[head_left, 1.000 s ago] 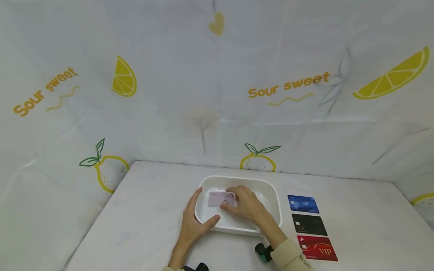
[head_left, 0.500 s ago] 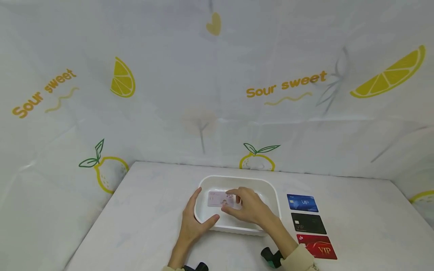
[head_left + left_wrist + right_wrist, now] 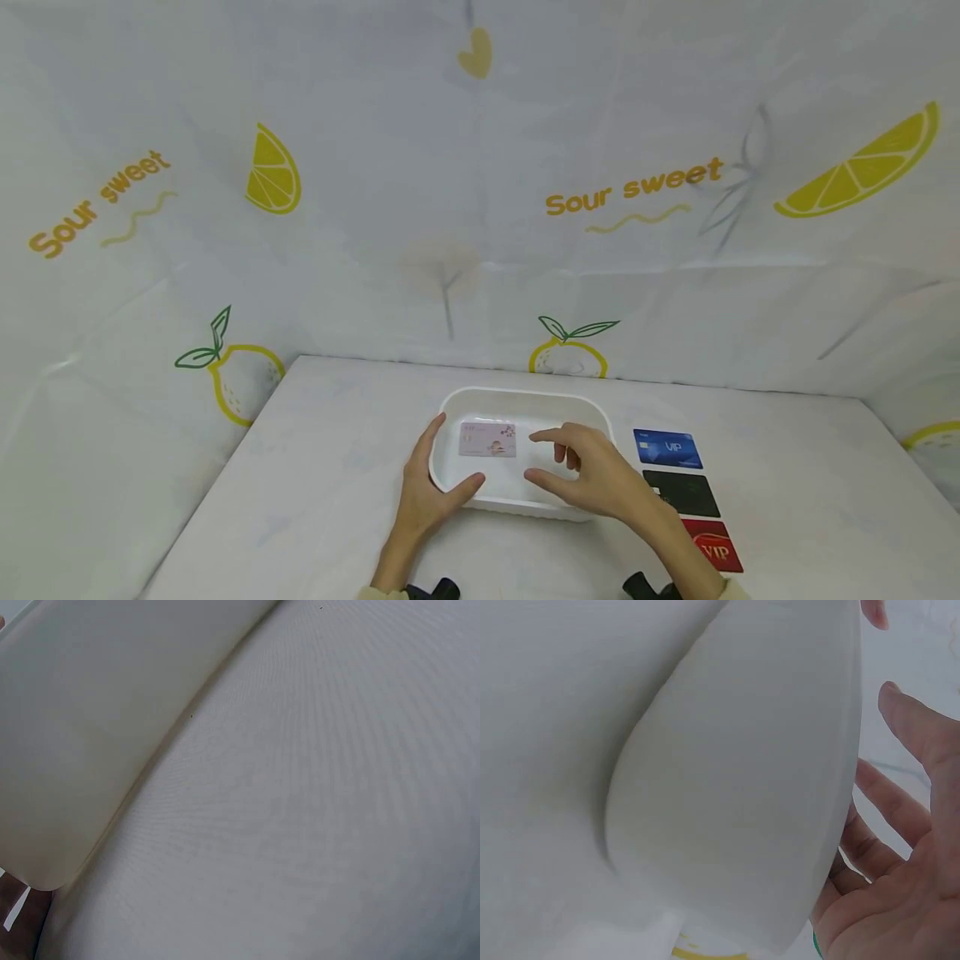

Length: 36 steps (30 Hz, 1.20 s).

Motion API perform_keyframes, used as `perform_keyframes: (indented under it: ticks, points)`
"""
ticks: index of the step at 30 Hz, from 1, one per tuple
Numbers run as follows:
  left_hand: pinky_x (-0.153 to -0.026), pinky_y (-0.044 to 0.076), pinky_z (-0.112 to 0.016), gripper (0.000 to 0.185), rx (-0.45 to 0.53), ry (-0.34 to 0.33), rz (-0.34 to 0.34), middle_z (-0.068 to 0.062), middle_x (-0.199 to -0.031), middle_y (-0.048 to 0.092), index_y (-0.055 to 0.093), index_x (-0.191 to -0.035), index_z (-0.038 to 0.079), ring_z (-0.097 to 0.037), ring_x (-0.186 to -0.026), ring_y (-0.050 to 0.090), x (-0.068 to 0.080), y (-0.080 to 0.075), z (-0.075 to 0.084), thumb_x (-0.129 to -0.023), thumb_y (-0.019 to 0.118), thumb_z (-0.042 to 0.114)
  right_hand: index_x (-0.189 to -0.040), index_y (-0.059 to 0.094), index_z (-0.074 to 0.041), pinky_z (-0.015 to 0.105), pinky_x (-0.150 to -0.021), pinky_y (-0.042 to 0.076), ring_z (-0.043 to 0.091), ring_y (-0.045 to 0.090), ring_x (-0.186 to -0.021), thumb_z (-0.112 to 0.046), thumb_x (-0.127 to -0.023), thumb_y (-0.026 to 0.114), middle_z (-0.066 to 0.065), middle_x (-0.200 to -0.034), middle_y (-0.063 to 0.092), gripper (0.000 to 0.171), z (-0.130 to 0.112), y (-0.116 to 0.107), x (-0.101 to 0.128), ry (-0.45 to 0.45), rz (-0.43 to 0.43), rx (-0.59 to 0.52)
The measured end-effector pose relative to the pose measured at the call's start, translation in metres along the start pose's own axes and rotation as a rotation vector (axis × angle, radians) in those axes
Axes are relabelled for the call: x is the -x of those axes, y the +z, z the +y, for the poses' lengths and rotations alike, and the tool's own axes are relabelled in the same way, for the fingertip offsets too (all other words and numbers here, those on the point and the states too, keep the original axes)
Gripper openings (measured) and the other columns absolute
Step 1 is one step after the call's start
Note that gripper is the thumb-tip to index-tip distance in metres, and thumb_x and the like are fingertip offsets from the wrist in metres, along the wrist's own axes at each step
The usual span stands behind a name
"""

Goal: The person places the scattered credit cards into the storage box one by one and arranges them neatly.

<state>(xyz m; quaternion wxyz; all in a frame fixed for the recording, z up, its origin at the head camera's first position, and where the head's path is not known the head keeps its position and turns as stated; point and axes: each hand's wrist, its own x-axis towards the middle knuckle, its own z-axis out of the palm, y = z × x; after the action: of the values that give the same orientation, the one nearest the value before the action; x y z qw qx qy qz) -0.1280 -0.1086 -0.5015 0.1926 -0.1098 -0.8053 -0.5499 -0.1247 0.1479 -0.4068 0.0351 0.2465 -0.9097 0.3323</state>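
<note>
A pale pink card (image 3: 480, 440) with a flower print lies flat on the floor of a white rectangular tray (image 3: 525, 507). My left hand (image 3: 426, 497) holds the tray's near left corner, fingers along the left side and thumb at the front rim. Over the tray's right half hovers my right hand (image 3: 594, 477), thumb and index finger spread apart with nothing between them. The right wrist view shows the tray's outer wall (image 3: 735, 765) and the right hand's spread fingers (image 3: 907, 724) beside its rim. Only the tray's side (image 3: 112, 712) fills the left wrist view's upper left.
Right of the tray, a blue VIP card (image 3: 667, 448), a black card (image 3: 693, 495) and a red card (image 3: 716, 546) lie in a column. The right forearm partly covers the lower two. A lemon-print sheet (image 3: 360, 208) hangs behind the white table (image 3: 300, 500).
My right hand has let go of the pink card and drawn back to the right, its fingers spreading. The card stays in the tray. The left hand has stayed in place.
</note>
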Motion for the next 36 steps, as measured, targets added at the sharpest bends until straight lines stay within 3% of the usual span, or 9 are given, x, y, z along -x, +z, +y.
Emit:
perform_keyframes:
  ticks: [11,20,26,33,36]
  points:
    - [-0.106,0.05,-0.043,0.098,-0.005,-0.01,0.014,-0.019,-0.15,0.056,0.047,-0.152,0.008,-0.039,-0.132,0.058,0.001,0.0,0.0,-0.067,0.088,0.031,-0.116,0.076,-0.014,0.018,-0.061,0.041,0.002,0.044,-0.071,-0.04,-0.084,0.083,-0.006,-0.078,0.055,0.042,0.007,-0.011,0.024,0.03,0.023,0.027]
    - [-0.104,0.05,-0.039,0.097,0.013,-0.02,0.009,-0.019,-0.15,0.056,0.046,-0.152,0.006,-0.038,-0.13,0.059,0.001,0.0,-0.001,-0.067,0.087,0.03,-0.112,0.076,-0.019,0.018,-0.06,0.039,-0.004,0.042,-0.07,-0.03,-0.08,0.087,-0.014,-0.079,0.051,0.036,0.014,-0.021,0.044,-0.072,0.141,0.037]
    - [-0.107,0.049,-0.041,0.097,0.01,-0.016,0.01,-0.02,-0.15,0.056,0.046,-0.151,0.005,-0.04,-0.132,0.058,0.002,0.0,0.0,-0.067,0.087,0.03,-0.111,0.077,-0.017,0.019,-0.058,0.042,-0.003,0.044,-0.068,-0.03,-0.078,0.088,-0.014,-0.077,0.052,0.037,0.022,-0.028,0.059,-0.011,0.132,0.042]
    - [-0.108,0.049,-0.043,0.097,0.005,-0.004,0.009,-0.02,-0.15,0.056,0.046,-0.151,0.004,-0.041,-0.133,0.057,0.001,0.001,0.001,-0.067,0.087,0.03,-0.11,0.076,-0.014,0.018,-0.053,0.041,-0.003,0.045,-0.065,-0.023,-0.076,0.09,-0.013,-0.079,0.053,0.038,0.036,-0.03,0.076,-0.073,0.182,0.009]
    - [-0.109,0.048,-0.045,0.097,0.002,-0.004,0.008,-0.021,-0.15,0.055,0.046,-0.151,0.004,-0.041,-0.134,0.056,0.001,0.0,0.002,-0.067,0.087,0.03,-0.11,0.076,-0.015,0.018,-0.052,0.04,0.0,0.045,-0.064,-0.024,-0.076,0.09,-0.012,-0.079,0.053,0.038,0.042,-0.031,0.082,-0.048,0.169,-0.002]
